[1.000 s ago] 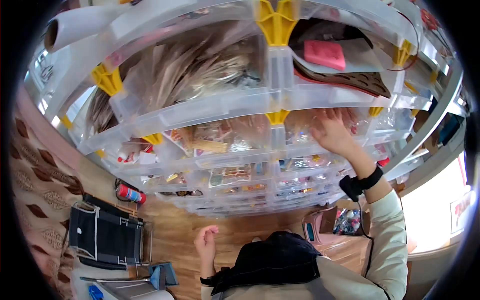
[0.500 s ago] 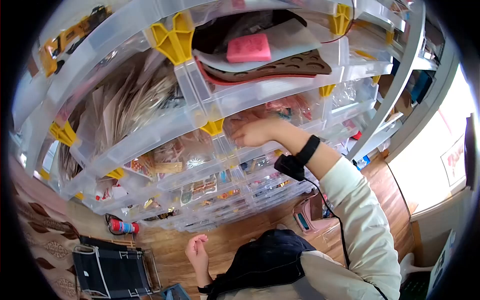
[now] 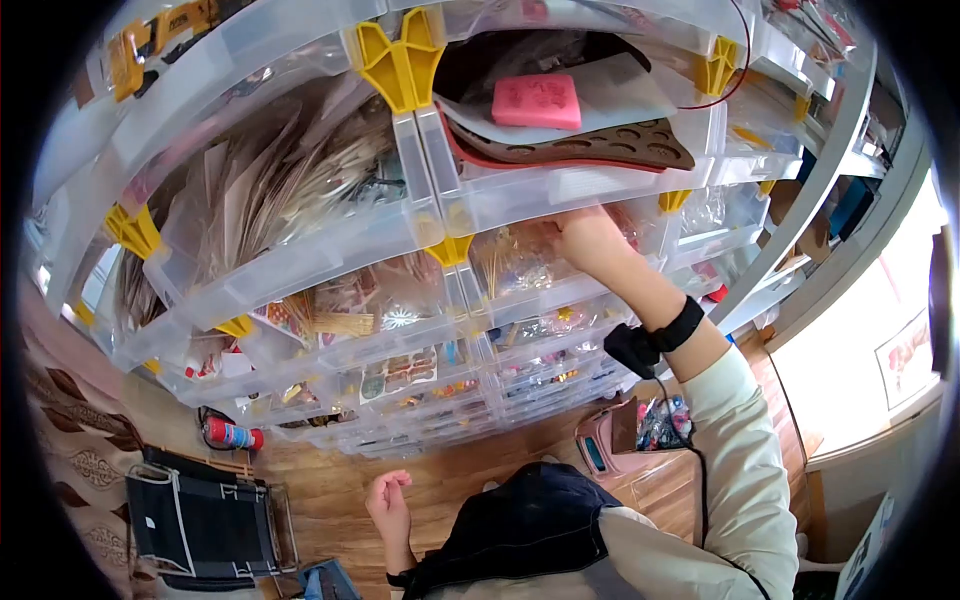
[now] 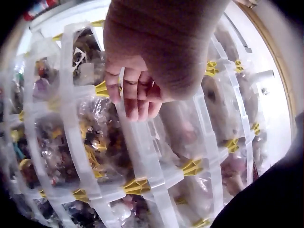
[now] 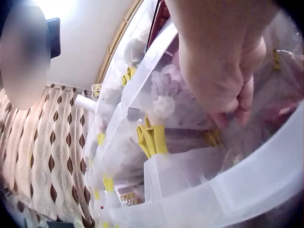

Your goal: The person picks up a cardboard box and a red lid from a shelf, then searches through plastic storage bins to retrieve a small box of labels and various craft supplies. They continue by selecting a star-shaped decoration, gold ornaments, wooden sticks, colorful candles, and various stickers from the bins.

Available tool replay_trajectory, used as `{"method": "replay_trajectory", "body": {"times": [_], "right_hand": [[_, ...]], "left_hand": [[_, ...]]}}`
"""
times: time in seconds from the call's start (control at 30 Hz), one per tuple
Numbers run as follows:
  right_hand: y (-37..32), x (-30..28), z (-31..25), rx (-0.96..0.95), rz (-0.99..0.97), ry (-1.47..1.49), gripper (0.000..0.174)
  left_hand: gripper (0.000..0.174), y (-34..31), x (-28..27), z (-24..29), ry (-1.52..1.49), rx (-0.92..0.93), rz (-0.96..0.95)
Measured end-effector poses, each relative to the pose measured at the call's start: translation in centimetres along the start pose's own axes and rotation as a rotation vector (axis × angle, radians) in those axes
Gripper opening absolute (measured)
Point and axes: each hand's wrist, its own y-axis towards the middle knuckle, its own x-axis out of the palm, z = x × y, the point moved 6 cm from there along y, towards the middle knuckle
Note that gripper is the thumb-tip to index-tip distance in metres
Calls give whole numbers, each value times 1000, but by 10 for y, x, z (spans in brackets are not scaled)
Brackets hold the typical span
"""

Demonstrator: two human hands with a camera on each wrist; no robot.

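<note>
Right hand [image 3: 588, 243] reaches into the clear drawer [image 3: 560, 295], its fingers tucked under the rim [image 3: 560, 188] just above; whether they grip anything cannot be told. Left hand [image 3: 388, 503] hangs loosely curled and empty, with free space around it.

The head camera sits above the person and looks steeply down the front of the drawer stack [image 3: 330, 250] to the wooden floor [image 3: 470, 480] at its foot. It is a wide, round view that takes in most of the stack.

The left wrist camera looks from behind the left hand [image 4: 142, 90] straight at the stack's front, from near.

The right wrist camera is nearest of all. It peers past the right hand [image 5: 223, 71] into one drawer and faces along the stack's front.

All three views share the stack's clear drawers and yellow clips [image 3: 401, 58]. The head view also takes in both hands.
</note>
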Motion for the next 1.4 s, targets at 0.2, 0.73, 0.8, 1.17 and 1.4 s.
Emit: {"method": "replay_trajectory", "body": {"times": [0.2,0.73,0.8,1.17,1.4], "right_hand": [[9,29,-12,4,-31,99,30],[6,20,89,97,70,-660,44],[11,30,76,62,-49,-534,48],[-29,-23,-26,58,-94,-345,28],[-36,34,-173,-81,-56,535,72]], "left_hand": [[16,5,9,-2,-21,2,-53],[18,-15,-27,-1,35,-92,84],[18,-15,-27,-2,39,-26,81],[16,7,-50,2,-12,-25,132],[27,108,-10,152,-185,524,92]]}}
